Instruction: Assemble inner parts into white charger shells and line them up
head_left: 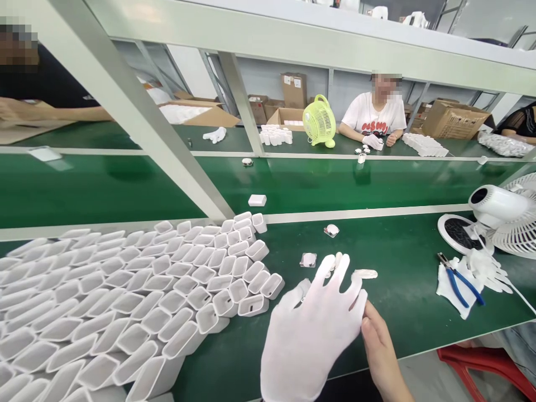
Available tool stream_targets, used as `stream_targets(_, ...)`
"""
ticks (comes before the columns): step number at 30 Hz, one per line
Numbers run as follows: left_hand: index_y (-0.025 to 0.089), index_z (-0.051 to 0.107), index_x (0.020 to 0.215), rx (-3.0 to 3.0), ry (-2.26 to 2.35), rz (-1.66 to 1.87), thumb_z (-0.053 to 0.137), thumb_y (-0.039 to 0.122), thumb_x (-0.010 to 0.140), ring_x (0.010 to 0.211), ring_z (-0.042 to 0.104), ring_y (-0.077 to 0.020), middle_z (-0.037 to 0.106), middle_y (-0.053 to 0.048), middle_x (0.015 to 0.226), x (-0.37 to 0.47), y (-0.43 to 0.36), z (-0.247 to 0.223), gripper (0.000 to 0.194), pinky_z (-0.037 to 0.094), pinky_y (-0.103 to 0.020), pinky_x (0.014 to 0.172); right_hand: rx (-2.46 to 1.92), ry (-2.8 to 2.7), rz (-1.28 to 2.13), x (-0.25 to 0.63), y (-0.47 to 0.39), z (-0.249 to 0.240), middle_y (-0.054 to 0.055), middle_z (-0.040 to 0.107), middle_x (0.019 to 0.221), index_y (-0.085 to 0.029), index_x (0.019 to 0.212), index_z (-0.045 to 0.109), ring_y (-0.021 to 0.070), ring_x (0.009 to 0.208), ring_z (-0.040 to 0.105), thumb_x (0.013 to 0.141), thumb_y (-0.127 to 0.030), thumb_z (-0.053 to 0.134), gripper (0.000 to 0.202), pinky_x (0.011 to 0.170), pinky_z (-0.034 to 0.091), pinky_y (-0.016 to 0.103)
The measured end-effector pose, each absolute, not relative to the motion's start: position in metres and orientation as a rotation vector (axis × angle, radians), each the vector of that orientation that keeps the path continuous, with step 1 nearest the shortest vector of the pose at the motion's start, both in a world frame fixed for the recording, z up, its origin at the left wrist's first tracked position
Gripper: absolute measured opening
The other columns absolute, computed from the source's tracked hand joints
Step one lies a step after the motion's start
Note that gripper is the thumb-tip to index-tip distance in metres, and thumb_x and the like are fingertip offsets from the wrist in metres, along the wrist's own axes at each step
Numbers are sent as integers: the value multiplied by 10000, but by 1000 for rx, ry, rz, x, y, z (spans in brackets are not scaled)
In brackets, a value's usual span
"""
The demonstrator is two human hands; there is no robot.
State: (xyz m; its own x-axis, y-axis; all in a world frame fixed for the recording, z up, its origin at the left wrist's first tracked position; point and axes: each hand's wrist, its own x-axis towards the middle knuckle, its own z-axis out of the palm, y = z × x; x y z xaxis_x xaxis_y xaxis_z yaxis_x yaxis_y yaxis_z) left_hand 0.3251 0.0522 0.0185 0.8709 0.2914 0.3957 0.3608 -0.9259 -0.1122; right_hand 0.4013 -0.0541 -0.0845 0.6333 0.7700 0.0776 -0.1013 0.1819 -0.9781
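Note:
My left hand (307, 329) wears a thin white glove and is held back-up over the green bench, its fingers spread. One glove fingertip (366, 274) sticks out sideways to the right and looks slack. My bare right hand (379, 340) grips the little-finger side of the white glove (355, 321), thumb upward. Just beyond my left hand lie two small parts with round white tops, a nearer one (309, 260) and a farther one (332, 230). Rows of open white plastic housings (146, 304) stand packed to the left of my hands.
Blue-handled pliers (458, 285) and white gloves (488, 271) lie at right, near a white fan (498, 206). A green belt (377, 184) runs beyond the bench, carrying a white housing (257, 200). A slanted metal post (159, 117) crosses the left. Co-workers sit opposite, near a green fan (319, 121).

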Motion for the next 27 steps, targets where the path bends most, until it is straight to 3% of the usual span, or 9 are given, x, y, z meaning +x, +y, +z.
stream_targets(4, 319, 541, 1106, -2906, -562, -678, 353, 251, 924, 1292, 393, -212, 372, 45, 1447, 327, 50, 16, 270, 407, -384, 718, -1257, -542, 755, 403, -56, -97, 86, 619, 1065, -191, 1110, 623, 196, 958, 579, 904, -453, 483, 361, 879, 457, 294)
stream_targets(9, 291, 563, 1054, -2929, -615, -696, 351, 257, 926, 1299, 380, -200, 402, 38, 1427, 329, 50, 15, 250, 378, -375, 730, -1290, -495, 642, 400, -57, -99, 72, 603, 918, -170, 970, 613, 161, 778, 552, 881, -496, 492, 359, 687, 465, 236)
stream_targets(14, 300, 595, 959, -3025, -430, -797, 440, 274, 880, 1131, 500, -198, 514, 79, 1309, 332, 46, 13, 176, 342, -414, 755, -1246, -349, 669, 395, -55, -91, 70, 606, 938, -193, 1017, 594, 173, 819, 569, 858, -571, 475, 427, 732, 476, 265)
stream_targets(18, 290, 606, 883, -3131, -280, -802, 440, 258, 908, 1005, 540, -136, 585, 110, 1179, 333, 42, 8, 171, 326, -410, 800, -1254, -219, 641, 395, -55, -87, 83, 617, 1004, -203, 1093, 585, 197, 896, 588, 828, -606, 487, 492, 801, 480, 300)
stream_targets(23, 298, 634, 970, -3070, 36, -794, 433, 268, 923, 1179, 448, -64, 562, 111, 1250, 327, 44, -7, 209, 354, -320, 686, -1455, -135, 724, 409, -60, -89, 93, 627, 806, -135, 881, 623, 218, 747, 597, 712, -618, 622, 512, 659, 499, 305)
stream_targets(27, 320, 555, 1247, -2790, 89, -729, 387, 307, 938, 1334, 326, -100, 404, 55, 1433, 327, 45, -24, 352, 443, -265, 753, -1620, -216, 567, 423, -60, -85, 39, 507, 585, -106, 700, 593, 138, 544, 483, 709, -651, 600, 545, 504, 401, 240)
